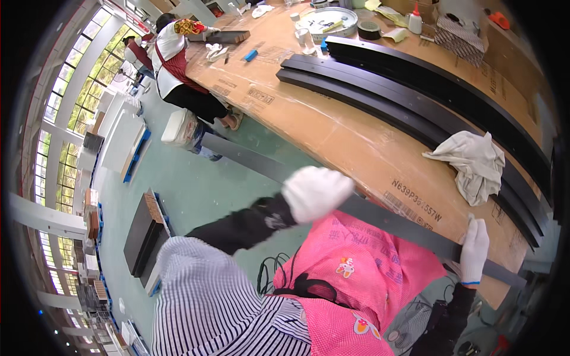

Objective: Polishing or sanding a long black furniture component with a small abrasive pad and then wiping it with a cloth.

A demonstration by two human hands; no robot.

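Observation:
A long dark grey flat strip point(395, 222) runs slantwise before me, along the near edge of the table and over my pink apron. My left hand point(317, 193), in a white glove, is closed in a fist on the strip near its middle; its fingertips are hidden. Close to the strip's right end, my gloved right hand point(475, 246) grips it, fingers at the far edge. A crumpled whitish cloth point(472, 163) lies beyond my right hand, draped over long black profiles point(380, 98) on the table.
The table point(261, 98) is covered in brown cardboard. At its back stand a round tin point(326, 22), a tape roll point(369, 29) and a white bottle point(414, 21) with a red tip. A co-worker point(178, 59) stands at the far left end. Dark panels point(145, 237) lie on the floor at left.

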